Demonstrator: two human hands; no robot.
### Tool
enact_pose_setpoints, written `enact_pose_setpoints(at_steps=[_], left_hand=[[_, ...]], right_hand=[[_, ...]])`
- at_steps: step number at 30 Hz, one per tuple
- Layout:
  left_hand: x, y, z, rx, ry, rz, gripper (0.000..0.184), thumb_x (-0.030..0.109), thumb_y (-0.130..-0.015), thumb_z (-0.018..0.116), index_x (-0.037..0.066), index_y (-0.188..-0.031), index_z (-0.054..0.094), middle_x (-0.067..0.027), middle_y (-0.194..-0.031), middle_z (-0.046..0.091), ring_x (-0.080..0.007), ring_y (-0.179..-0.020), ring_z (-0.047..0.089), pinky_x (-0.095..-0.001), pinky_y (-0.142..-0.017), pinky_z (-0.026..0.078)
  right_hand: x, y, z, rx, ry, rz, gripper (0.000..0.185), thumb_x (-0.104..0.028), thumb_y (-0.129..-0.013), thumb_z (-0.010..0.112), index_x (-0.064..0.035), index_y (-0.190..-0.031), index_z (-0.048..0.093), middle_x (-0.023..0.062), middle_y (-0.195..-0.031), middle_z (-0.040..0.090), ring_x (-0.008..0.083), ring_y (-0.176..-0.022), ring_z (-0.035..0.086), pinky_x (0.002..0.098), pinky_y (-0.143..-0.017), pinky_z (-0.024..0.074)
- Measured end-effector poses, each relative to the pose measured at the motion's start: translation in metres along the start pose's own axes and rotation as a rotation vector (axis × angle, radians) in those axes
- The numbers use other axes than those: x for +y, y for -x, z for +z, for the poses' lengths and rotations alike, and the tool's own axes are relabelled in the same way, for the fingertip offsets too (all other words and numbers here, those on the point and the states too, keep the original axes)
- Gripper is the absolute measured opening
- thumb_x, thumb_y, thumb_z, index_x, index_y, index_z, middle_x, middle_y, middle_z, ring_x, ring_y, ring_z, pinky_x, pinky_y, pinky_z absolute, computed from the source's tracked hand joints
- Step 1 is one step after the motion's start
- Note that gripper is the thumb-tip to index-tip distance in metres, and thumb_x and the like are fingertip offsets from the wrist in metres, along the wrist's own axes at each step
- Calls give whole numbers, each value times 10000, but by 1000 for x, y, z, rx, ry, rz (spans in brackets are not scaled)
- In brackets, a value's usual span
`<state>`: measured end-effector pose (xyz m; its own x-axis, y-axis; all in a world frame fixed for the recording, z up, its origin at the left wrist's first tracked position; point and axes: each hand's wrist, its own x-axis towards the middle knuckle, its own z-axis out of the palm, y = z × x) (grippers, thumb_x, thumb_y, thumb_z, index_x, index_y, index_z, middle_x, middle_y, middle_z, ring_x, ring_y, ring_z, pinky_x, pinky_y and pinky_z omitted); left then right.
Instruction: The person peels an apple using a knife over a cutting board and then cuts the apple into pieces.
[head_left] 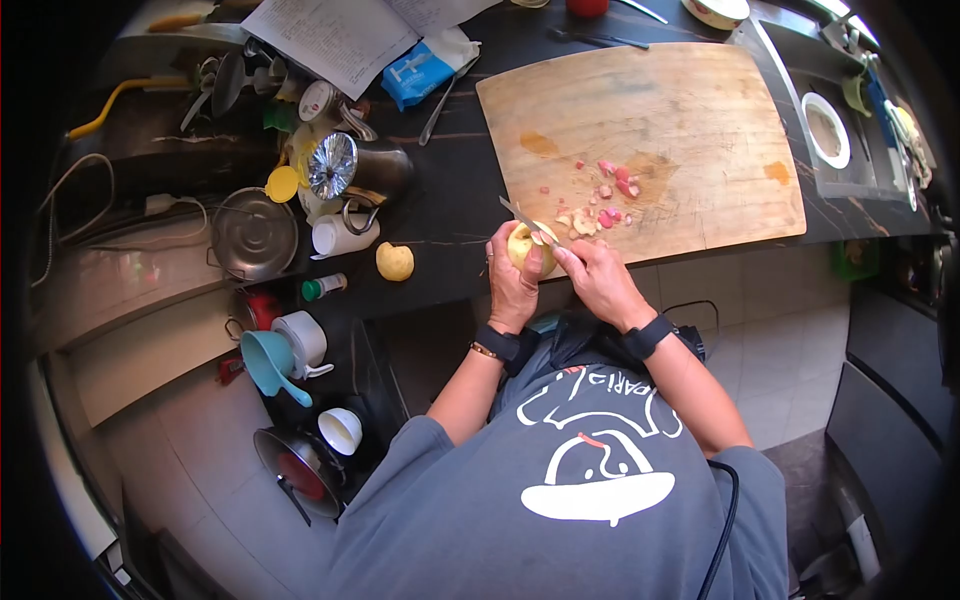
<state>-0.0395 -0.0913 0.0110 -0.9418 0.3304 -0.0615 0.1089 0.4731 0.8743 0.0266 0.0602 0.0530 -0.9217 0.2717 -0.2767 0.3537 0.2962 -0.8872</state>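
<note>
Over the near edge of the cutting board, my left hand (514, 285) is closed around a pale yellow round fruit (522, 246), whose exact kind I cannot make out. My right hand (603, 284) grips a small knife (517, 213), its blade lying across the fruit's top and pointing up and left. Just beyond the hands, pale peelings (578, 222) and small pink-red pieces (625, 182) are scattered on the wooden cutting board (690, 110). A second yellow round fruit (394, 262) sits on the dark counter, left of my left hand.
Left on the counter stand a foil-topped dark pot (385, 170), a white cup (345, 235) and a green-capped jar (324, 287). Behind them lie a blue packet (417, 76) and printed papers (325, 40). A sink (800, 75) holding a white bowl (825, 130) is at right.
</note>
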Motion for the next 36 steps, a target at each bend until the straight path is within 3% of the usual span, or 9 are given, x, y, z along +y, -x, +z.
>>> enact_pose_setpoints(at_steps=[12,14,18,20,23,26,28,31,36], left_hand=[[0,0,-2,-12,-42,66,676,573,-896,574,20,-1271,480,-181,-1174,542,-292,-1104,562,-388,-955,442],[-3,-1,-1,-33,8,73,757,636,-867,566,19,-1293,459,-208,-1149,491,-340,-1055,537,-417,-927,437],[-10,-1,-2,-46,50,65,759,636,-869,564,14,-1291,459,-202,-1159,488,-332,-1070,533,-410,-937,433],[-10,-1,-4,-58,35,74,704,580,-894,579,16,-1295,452,-161,-1188,538,-260,-1111,549,-371,-982,425],[-11,-1,-5,-75,46,65,714,588,-890,580,14,-1295,453,-157,-1195,536,-256,-1113,547,-365,-979,426],[-11,-2,-5,-67,79,61,746,620,-868,580,15,-1287,463,-184,-1172,492,-309,-1098,523,-397,-961,423],[-10,-1,-6,-74,88,52,744,620,-868,579,16,-1287,464,-185,-1178,492,-309,-1103,522,-396,-963,421],[-16,0,-5,-81,123,51,741,621,-870,574,19,-1287,465,-185,-1191,489,-305,-1118,517,-392,-969,417],[-12,-1,-6,-62,172,19,739,627,-869,571,25,-1284,467,-197,-1192,511,-317,-1102,542,-396,-948,437]], right_hand=[[1,-11,0,-24,-14,93,355,-318,-948,571,16,-864,657,255,-774,634,430,-772,621,460,-680,482],[5,-14,2,-38,-40,102,359,-319,-948,572,20,-869,660,257,-776,634,426,-774,625,451,-678,483],[10,-16,1,-102,-178,164,375,-336,-955,569,20,-936,681,226,-773,658,331,-743,655,404,-688,493],[9,-18,-1,-130,-243,193,382,-342,-957,567,22,-959,684,212,-773,666,292,-731,658,388,-692,495],[8,-20,-4,-177,-236,220,398,-349,-962,560,30,-991,681,187,-771,670,238,-743,648,371,-709,495],[16,-23,-1,-185,-219,213,424,-368,-973,544,34,-958,677,145,-691,641,202,-663,628,345,-632,484],[16,-23,0,-214,-359,251,459,-416,-1005,494,-48,-737,552,-7,-539,488,78,-438,444,248,-415,346],[27,-24,3,-276,-383,353,472,-433,-1004,491,-50,-735,545,-2,-539,493,80,-423,448,244,-398,347],[33,-25,12,-255,-376,347,471,-429,-1012,475,-48,-744,543,-2,-543,495,84,-418,453,247,-398,357]])
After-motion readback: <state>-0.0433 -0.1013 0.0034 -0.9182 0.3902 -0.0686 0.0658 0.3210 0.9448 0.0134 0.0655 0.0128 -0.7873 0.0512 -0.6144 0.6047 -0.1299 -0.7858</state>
